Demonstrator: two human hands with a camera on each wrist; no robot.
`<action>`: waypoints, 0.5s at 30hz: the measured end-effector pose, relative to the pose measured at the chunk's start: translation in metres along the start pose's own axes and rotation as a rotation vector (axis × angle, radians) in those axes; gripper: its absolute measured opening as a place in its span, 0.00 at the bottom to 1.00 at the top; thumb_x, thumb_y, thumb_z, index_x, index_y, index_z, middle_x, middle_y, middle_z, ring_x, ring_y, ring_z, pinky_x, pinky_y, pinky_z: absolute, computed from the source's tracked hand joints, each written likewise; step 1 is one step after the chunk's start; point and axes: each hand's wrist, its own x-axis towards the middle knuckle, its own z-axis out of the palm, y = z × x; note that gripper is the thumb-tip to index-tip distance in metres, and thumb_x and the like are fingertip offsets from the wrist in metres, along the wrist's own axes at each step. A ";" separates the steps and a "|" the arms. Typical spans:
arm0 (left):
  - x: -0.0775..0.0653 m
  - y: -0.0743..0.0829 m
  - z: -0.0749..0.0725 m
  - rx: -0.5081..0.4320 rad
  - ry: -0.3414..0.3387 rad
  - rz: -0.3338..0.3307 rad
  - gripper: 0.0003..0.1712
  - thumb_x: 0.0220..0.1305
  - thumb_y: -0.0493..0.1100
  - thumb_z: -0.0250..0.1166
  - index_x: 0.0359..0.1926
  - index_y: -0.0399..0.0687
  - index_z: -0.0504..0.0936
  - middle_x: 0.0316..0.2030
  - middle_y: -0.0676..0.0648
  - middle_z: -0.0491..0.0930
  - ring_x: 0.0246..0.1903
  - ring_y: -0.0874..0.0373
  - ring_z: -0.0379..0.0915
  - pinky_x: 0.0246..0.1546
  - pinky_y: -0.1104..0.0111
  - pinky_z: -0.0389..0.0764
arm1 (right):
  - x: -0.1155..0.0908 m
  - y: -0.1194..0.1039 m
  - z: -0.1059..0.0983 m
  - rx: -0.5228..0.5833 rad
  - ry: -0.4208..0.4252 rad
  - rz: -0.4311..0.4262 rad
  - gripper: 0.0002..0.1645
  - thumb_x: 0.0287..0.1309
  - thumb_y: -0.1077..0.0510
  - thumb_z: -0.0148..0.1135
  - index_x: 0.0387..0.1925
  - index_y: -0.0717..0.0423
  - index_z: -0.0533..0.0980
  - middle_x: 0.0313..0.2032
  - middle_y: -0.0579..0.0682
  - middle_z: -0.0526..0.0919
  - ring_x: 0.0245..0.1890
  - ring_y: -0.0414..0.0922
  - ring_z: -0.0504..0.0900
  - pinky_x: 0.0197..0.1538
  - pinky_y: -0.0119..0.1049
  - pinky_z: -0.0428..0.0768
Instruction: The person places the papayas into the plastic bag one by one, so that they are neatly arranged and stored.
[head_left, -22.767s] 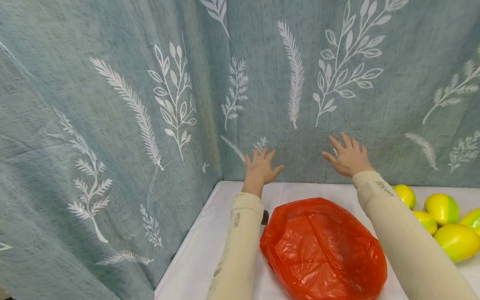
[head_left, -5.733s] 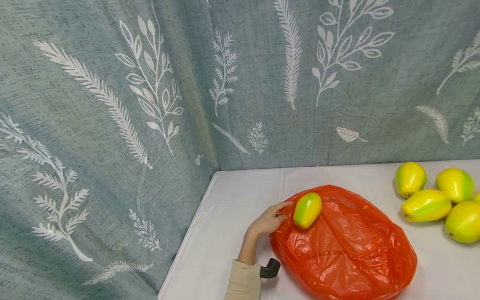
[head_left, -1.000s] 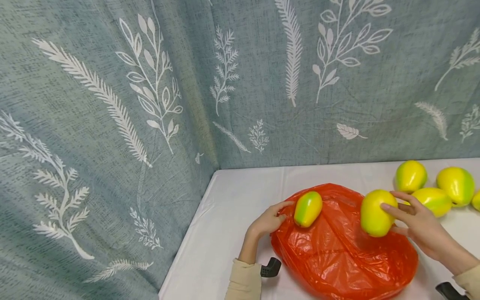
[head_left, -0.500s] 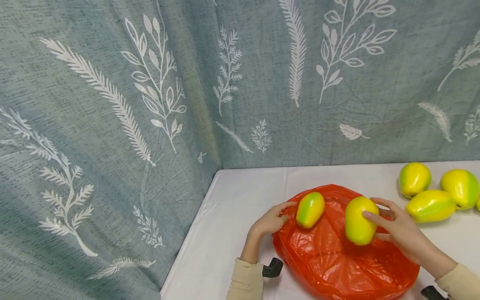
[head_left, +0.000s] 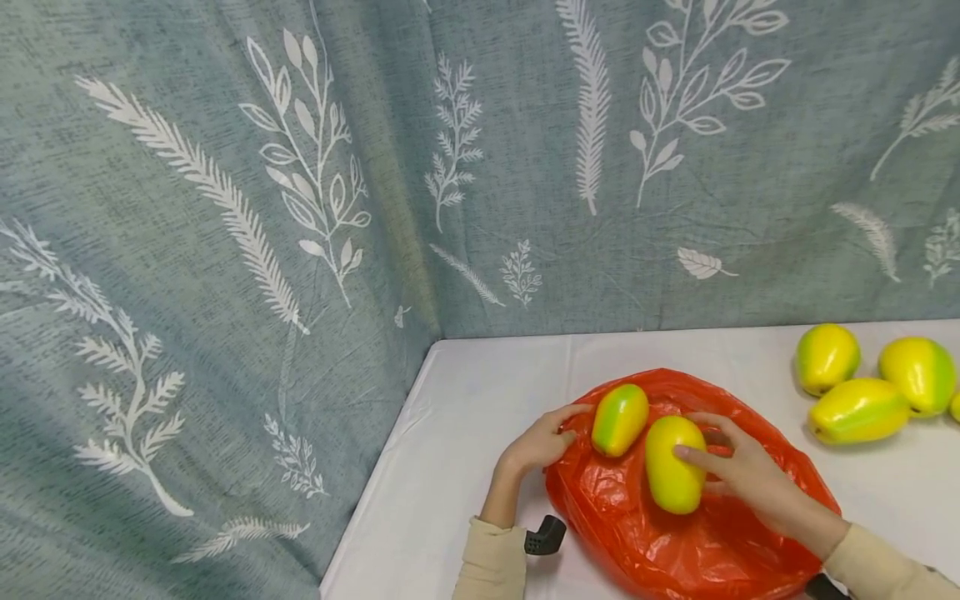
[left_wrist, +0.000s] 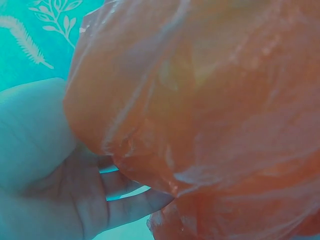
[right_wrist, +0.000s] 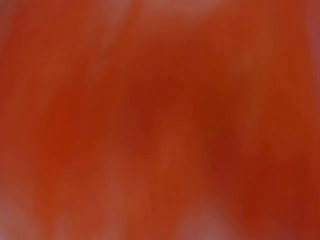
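In the head view a red plastic bag point(head_left: 735, 542) lies spread on the white-covered table with its mouth facing up. My left hand point(head_left: 536, 442) holds the bag's left rim; the left wrist view has its fingers point(left_wrist: 132, 205) partly behind the thin red film. Just inside that rim sits a yellow, green-striped, papaya-like fruit point(head_left: 619, 421). Over the middle of the bag, my right hand point(head_left: 750, 475) grips a second papaya-like fruit point(head_left: 671, 475), mostly yellow, thumb on its near side and fingers round the back. Blurred red film fills the right wrist view.
Several more yellow-green fruits, such as a lengthwise-lying one point(head_left: 858, 410), rest on the table point(head_left: 480, 392) to the bag's right. A blue-green leaf-patterned curtain point(head_left: 510, 167) borders the table at the back and left.
My right hand has carried its fruit leftward and slightly down, from the bag's right side to its middle, near the other fruit. My left hand keeps its place at the rim.
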 end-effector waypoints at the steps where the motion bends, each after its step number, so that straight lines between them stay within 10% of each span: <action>1: 0.000 0.000 0.000 0.002 0.001 0.001 0.27 0.68 0.32 0.48 0.66 0.50 0.69 0.50 0.45 0.72 0.12 0.59 0.57 0.16 0.72 0.67 | 0.001 0.000 0.002 -0.001 -0.007 0.004 0.52 0.58 0.41 0.62 0.71 0.60 0.47 0.66 0.66 0.51 0.58 0.63 0.63 0.46 0.47 0.79; 15: 0.001 0.001 0.000 -0.001 0.005 0.006 0.27 0.67 0.31 0.48 0.66 0.49 0.69 0.50 0.45 0.72 0.13 0.60 0.58 0.17 0.72 0.68 | 0.005 0.001 0.029 -0.031 -0.044 -0.020 0.48 0.53 0.42 0.67 0.68 0.58 0.57 0.62 0.65 0.62 0.57 0.62 0.67 0.43 0.46 0.80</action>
